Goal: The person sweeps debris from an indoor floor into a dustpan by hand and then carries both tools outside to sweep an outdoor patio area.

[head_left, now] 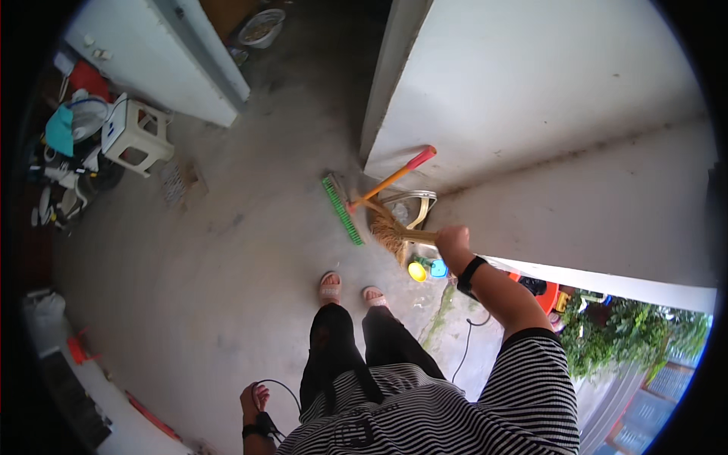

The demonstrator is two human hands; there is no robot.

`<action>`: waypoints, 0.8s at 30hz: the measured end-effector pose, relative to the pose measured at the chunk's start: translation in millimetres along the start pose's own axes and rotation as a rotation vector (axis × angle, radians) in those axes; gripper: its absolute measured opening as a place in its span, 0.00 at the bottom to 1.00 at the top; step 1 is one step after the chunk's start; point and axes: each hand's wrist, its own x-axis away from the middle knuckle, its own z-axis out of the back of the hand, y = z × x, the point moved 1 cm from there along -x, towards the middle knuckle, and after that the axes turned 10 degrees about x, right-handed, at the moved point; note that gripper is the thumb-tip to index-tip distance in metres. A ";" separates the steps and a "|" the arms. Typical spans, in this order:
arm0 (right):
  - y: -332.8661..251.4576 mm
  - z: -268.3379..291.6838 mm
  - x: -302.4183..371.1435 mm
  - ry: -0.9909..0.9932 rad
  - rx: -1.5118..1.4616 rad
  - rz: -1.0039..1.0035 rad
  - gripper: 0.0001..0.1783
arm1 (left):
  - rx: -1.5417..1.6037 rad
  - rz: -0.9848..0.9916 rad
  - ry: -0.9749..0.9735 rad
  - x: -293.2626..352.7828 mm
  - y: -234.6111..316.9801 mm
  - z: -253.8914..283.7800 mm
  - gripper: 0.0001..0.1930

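Observation:
My right hand [453,241] is wrapped round the pale handle of a straw broom [389,232], at the right of the middle. The broom's bristles point left, close to the wall's corner. Just beyond them stands a scrub brush [343,209] with green bristles, its orange handle with a red grip slanting up toward the wall. The broom partly overlaps a metal-framed item [422,205] behind it, whose kind I cannot make out. My left hand [255,396] hangs low at my side, fingers loosely curled and apart, holding nothing visible.
A yellow cup [417,271] and a blue container [439,268] sit below the broom. A white wall [546,98] rises on the right. At the left, a plastic stool [140,136] stands by piled household items. A basin [262,29] lies through the doorway; plants [629,334] grow lower right.

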 end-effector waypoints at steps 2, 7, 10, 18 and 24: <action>17.7 -2.0 -23.1 0.045 0.053 0.068 0.06 | 0.028 -0.025 0.048 15.1 -9.5 23.3 0.14; 59.4 -65.0 -74.7 0.205 0.085 -0.078 0.08 | 0.121 -0.083 0.105 58.8 -51.6 28.9 0.13; 83.3 -69.3 -70.3 0.315 0.422 0.005 0.12 | 0.040 -0.155 0.315 90.6 -71.2 8.1 0.12; 104.3 -12.5 -16.4 0.761 0.187 -0.023 0.26 | 0.354 0.005 0.056 102.8 -121.4 34.4 0.12; 64.8 11.6 38.6 0.681 -0.173 0.029 0.09 | 0.242 -0.134 0.435 96.0 -107.4 65.9 0.06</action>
